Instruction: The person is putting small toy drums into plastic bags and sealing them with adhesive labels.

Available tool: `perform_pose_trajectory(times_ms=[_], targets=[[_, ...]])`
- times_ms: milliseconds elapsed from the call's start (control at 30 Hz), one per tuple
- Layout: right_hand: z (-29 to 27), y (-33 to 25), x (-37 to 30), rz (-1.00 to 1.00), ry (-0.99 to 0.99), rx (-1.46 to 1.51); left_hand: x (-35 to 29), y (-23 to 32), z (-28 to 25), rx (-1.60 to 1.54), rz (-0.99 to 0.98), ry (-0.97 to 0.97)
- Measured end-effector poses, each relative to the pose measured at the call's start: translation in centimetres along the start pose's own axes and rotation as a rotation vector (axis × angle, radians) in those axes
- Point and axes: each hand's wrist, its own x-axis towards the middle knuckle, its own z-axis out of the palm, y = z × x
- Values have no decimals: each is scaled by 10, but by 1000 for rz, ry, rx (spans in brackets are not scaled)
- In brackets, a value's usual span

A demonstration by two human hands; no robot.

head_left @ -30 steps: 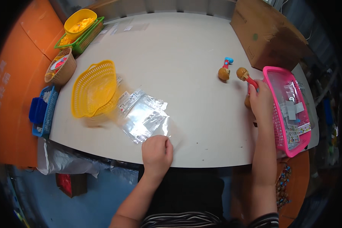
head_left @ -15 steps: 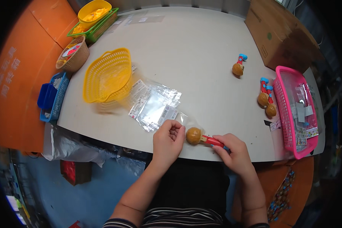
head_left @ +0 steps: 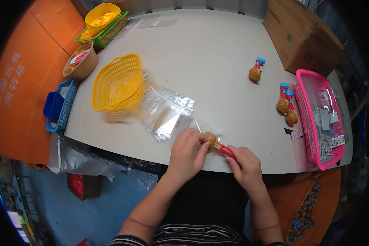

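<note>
Near the table's front edge, my right hand [head_left: 247,166] grips the red handle of a toy with a round brown head [head_left: 225,151]. The toy points up and left, its head against a clear plastic bag [head_left: 201,126]. My left hand [head_left: 187,152] pinches the bag's edge beside the head, and its fingers hide part of both. How far the head is inside the bag I cannot tell. Just beyond my left hand lies a pile of clear and silvery printed bags [head_left: 162,117].
A yellow basket [head_left: 117,84] stands left of the bags. Three similar toys, one of them a lone toy [head_left: 255,73], lie on the right, by a pink basket [head_left: 307,123] of bags. A cardboard box [head_left: 293,39] sits behind it. Blue, tan and green baskets [head_left: 112,33] line the left edge.
The toy has moved slightly up and tilted, its head now against the bag and partly behind my left fingers. My right hand has shifted left with it.
</note>
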Motion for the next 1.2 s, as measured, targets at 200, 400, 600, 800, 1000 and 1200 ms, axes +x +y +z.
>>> perform_pose_trajectory(times_ms=[200, 400, 600, 800, 1000, 1200], targets=[[-3, 3, -1, -341, 42, -222, 10, 5, 3, 38, 66, -99], [0, 6, -1, 3, 218, 59, 18, 3, 4, -21, 30, -166], [8, 3, -1, -56, 106, 49, 20, 18, 13, 67, 153, -55], [-4, -4, -5, 337, -127, 399, 21, 10, 16, -26, 131, -158], [-5, -3, -18, 294, 12, 368, 12, 8, 6, -70, 2, -121], [18, -3, -11, -96, 131, 58, 1, 20, 18, 13, 118, -111]])
